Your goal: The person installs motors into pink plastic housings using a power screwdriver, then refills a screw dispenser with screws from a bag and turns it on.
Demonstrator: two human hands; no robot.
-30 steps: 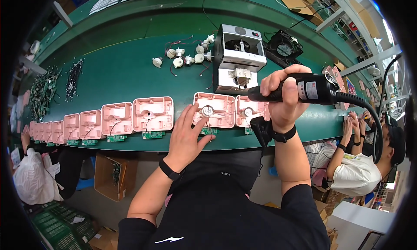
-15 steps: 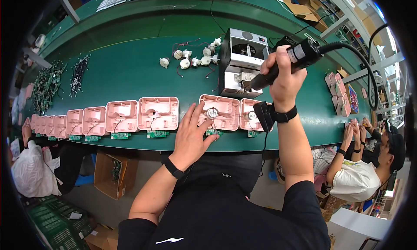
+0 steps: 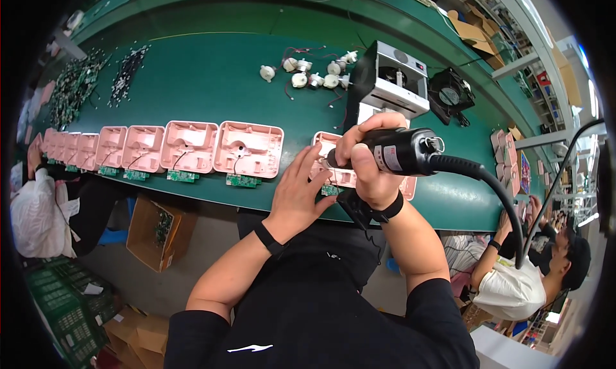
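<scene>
Gripping: right fingers [image 3: 385, 120] round black driver [image 3: 408, 145]
Sticker [image 3: 389, 158]: pale, print too small
Left fingers [image 3: 299, 166]: spread at pink housing [image 3: 326, 138]
Shirt [image 3: 308, 305]: white mark [image 3: 250, 348]

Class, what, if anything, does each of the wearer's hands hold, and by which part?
Right hand: the black corded tool, gripped around its body. Left hand: spread at the pink housing; whether it grips it cannot be told.

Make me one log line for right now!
right hand: grips black corded tool | left hand: open at pink housing's left side | green bench: more pink housings leftward
</scene>
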